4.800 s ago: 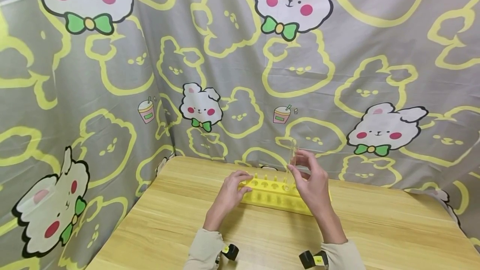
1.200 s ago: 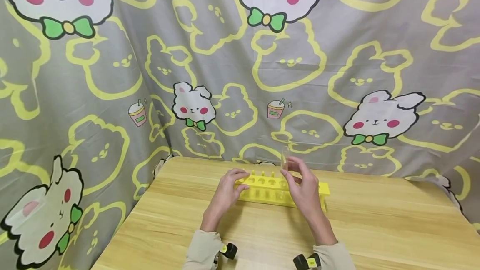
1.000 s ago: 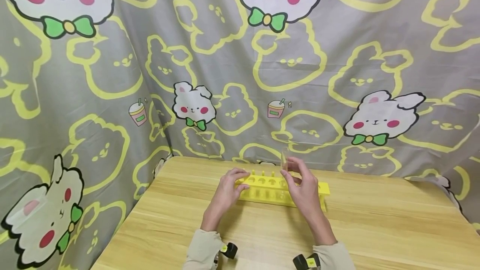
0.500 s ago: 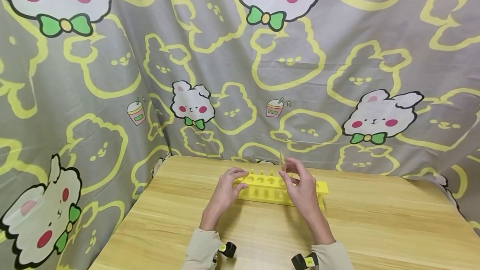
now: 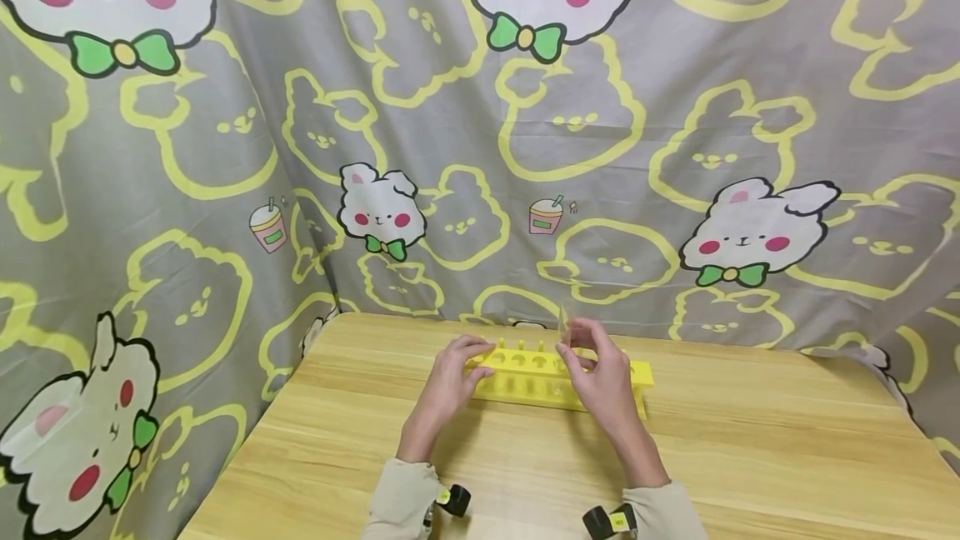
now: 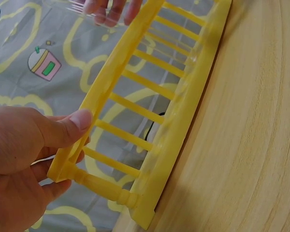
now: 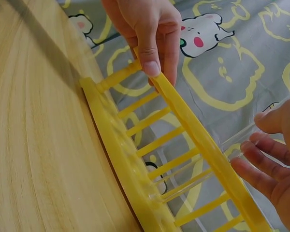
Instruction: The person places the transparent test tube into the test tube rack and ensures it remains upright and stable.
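Note:
A yellow test tube rack [image 5: 517, 387] stands on the table. My left hand [image 5: 448, 375] grips its left end, with the thumb on the near edge of the top tier, as the left wrist view shows. A clear test tube [image 5: 566, 325] stands upright in one of the rack's holes, right of the middle. Through the rack's open side, the tube's lower part shows between the tiers in the right wrist view. My right hand [image 5: 602, 369] pinches the tube's upper part [image 7: 238, 138] between thumb and fingers, above the top tier. That hand hides some holes on the right.
The rack sits on a wood-grain table [image 5: 360, 432], with bare table in front and to both sides. A grey curtain [image 5: 465, 132] with rabbit and yellow outline prints hangs behind and at the left. Small black cameras [image 5: 453, 500] are strapped to both wrists.
The test tube was held with its bottom at the rack's top tier; it has moved down through the hole. Over the last second hands and rack stay nearly still; the head view shifts slightly.

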{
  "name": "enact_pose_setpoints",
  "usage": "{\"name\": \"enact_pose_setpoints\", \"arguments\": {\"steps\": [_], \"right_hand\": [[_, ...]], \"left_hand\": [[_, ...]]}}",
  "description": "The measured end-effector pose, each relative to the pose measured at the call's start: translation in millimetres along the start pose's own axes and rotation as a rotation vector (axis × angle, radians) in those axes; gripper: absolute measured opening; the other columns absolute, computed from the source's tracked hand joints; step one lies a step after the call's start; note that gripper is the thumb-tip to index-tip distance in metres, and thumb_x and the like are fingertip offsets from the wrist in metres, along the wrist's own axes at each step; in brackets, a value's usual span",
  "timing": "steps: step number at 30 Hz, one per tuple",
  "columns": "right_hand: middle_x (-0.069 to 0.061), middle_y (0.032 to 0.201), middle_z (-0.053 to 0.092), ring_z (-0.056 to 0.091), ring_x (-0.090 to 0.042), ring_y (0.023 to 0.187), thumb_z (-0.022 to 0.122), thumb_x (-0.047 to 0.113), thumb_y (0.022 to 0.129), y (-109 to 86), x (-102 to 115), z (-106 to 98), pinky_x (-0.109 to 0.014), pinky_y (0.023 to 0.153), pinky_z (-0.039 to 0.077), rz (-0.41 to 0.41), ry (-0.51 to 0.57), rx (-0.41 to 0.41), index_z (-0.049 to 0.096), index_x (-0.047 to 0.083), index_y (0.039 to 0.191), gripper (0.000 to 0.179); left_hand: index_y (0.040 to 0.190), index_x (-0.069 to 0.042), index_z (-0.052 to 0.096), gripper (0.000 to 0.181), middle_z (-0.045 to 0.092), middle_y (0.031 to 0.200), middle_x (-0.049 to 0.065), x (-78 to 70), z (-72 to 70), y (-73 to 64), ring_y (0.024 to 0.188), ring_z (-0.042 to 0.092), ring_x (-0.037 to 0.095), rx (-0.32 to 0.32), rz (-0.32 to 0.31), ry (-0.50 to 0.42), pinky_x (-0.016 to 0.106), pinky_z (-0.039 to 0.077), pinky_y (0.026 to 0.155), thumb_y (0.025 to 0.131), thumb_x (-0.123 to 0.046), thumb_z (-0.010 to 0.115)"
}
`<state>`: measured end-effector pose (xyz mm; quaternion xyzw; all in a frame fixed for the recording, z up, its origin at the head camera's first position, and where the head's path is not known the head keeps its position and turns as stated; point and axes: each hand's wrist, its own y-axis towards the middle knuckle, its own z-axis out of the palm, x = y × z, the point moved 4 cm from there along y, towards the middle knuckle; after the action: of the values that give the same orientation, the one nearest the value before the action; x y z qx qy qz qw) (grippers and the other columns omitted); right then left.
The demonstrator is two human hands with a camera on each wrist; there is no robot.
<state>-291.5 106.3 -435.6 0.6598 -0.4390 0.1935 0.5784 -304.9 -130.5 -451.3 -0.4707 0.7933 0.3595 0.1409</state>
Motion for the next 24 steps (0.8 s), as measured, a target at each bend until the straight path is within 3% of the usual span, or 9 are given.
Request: {"name": "enact_pose_setpoints", "arguments": {"steps": [24], "right_hand": [[-0.014,0.102,0.071,0.073,-0.028,0.1,0.076,-0.002,0.091,-1.3,-9.9,0.6,-0.034,0.077,0.063,0.01,0.043,0.043,0.063,0.001,0.123,0.035]], "left_hand": [[0.123,0.002,0.072,0.038,0.067,0.123,0.014,1.5,2.7,4.5,0.119,0.062,0.035,-0.013,0.002,-0.011,0.047,0.053,0.101,0.086,-0.003,0.079]]}}
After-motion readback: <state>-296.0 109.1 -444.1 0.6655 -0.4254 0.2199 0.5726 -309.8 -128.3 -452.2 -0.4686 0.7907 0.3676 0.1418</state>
